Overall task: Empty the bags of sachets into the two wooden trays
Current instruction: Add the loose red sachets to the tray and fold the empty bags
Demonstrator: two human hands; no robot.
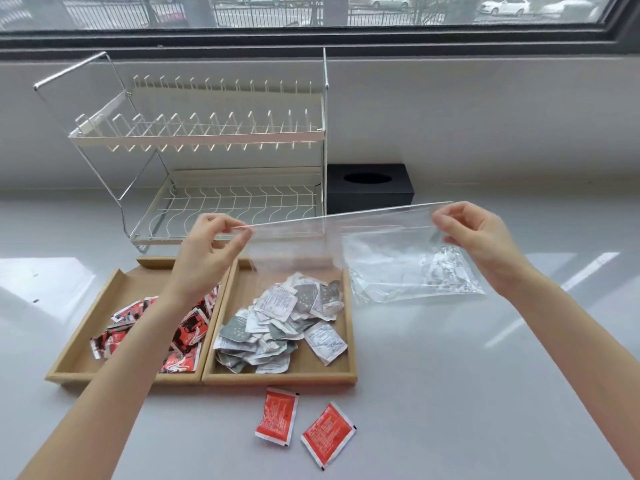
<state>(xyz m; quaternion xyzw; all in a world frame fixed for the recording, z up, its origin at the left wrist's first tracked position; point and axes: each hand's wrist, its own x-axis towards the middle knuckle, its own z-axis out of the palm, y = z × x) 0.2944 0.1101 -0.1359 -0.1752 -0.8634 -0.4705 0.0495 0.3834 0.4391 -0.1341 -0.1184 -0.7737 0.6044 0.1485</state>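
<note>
We've got a clear plastic bag (346, 244) stretched between both hands above the counter (485, 375), and honestly it's hard to see: the film nearly vanishes against the white dish rack (207, 133) behind it, and we can't tell where its lower edge ends. Our left hand (211, 244) pinches the left end of the top edge between thumb and fingers, and our right hand (474, 233) pinches the right end the same way. So the bag's long axis runs left to right, tilted a bit higher on the right, with its body hanging below the grips.

It looks empty. The crinkly patch under the right hand seems to be a second clear bag (415, 271) lying on the counter, though we can't say for sure.

Below sit two wooden trays, touching. The left tray (69, 355) holds red-and-black sachets (187, 330), partly hidden by our left forearm. The right tray (349, 358) holds grey-and-white sachets (277, 320). Two orange-red sachets (304, 427) lie on the counter just in front of the right tray.
</note>
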